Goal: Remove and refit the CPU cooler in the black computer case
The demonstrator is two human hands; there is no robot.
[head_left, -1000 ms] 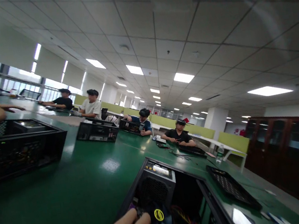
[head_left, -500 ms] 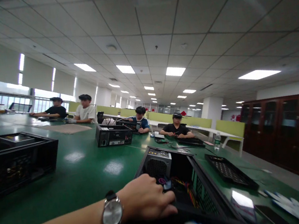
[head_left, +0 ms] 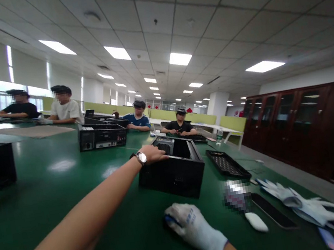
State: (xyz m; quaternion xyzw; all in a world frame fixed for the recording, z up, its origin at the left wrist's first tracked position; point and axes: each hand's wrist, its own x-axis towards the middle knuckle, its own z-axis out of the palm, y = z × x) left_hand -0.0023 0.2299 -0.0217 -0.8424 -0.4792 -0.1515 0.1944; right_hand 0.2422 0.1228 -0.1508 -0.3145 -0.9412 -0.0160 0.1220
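A black open-topped computer case (head_left: 172,179) stands on the green table (head_left: 114,234) in front of me, a power supply (head_left: 164,145) visible inside at its far left. My bare left hand (head_left: 152,154), with a wristwatch (head_left: 141,158) on the wrist, reaches out and is closed over the case's near-left top edge. My right hand (head_left: 189,223) wears a white glove with blue patches and is close to the tabletop on the near side of the case, apart from it. Its fingers are curled in; whatever they hold, if anything, is hidden.
Right of the case lie a black panel (head_left: 228,164), a blurred box (head_left: 237,195), a white mouse-shaped object (head_left: 256,222), a phone (head_left: 273,209) and gloves (head_left: 296,201). Other cases (head_left: 102,136) stand to the left. Several people sit across the table.
The computer case has slid away from me, my left hand going with it and my arm stretched out. My right glove is now apart from the case. My view has turned somewhat.
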